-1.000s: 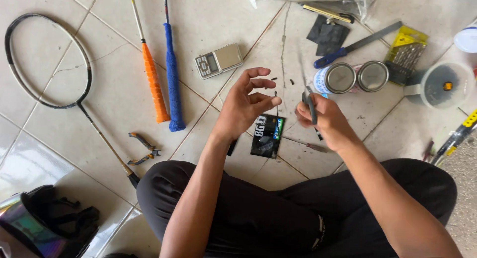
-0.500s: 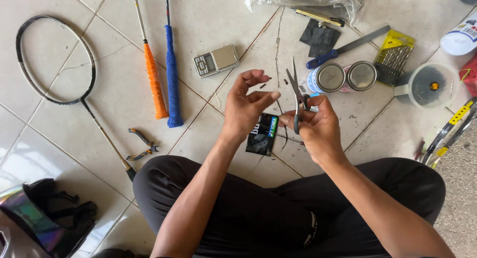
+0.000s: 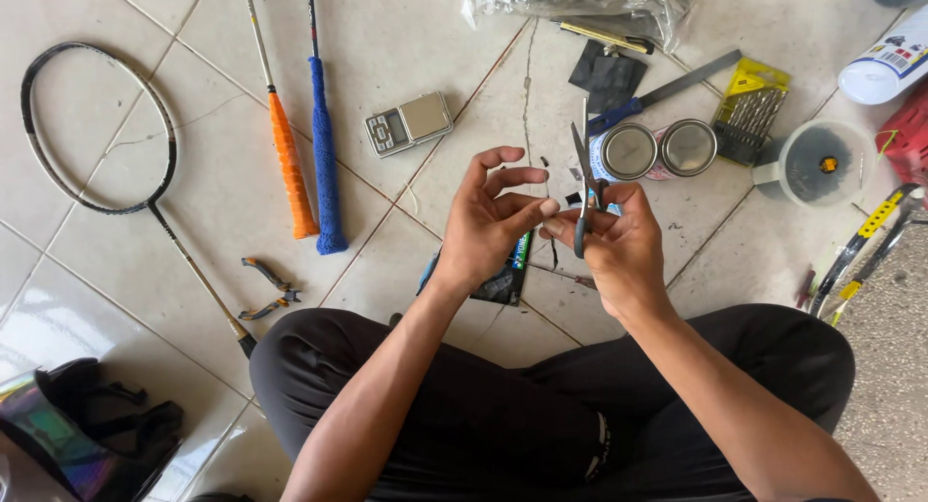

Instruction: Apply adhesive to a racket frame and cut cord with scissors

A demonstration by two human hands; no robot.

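Observation:
I sit cross-legged on a tiled floor. My right hand (image 3: 619,251) grips a pair of scissors (image 3: 583,178) with the blades pointing up and away. My left hand (image 3: 493,222) is raised beside it, thumb and forefinger pinched at a small piece right at the scissors; what it pinches is too small to tell. Under my hands a dark flat packet (image 3: 505,275) lies on the tiles.
A badminton racket frame (image 3: 92,135) lies at left, with orange (image 3: 288,169) and blue (image 3: 325,164) racket handles beside it. Small pliers (image 3: 266,287), a pocket scale (image 3: 408,123), two round tins (image 3: 657,149), a drill-bit pack (image 3: 754,111), a white cup (image 3: 817,164) and a bag (image 3: 68,430) surround me.
Both hands have come closer together. The scissors rose upright in my right hand, and my left fingers closed into a pinch against them.

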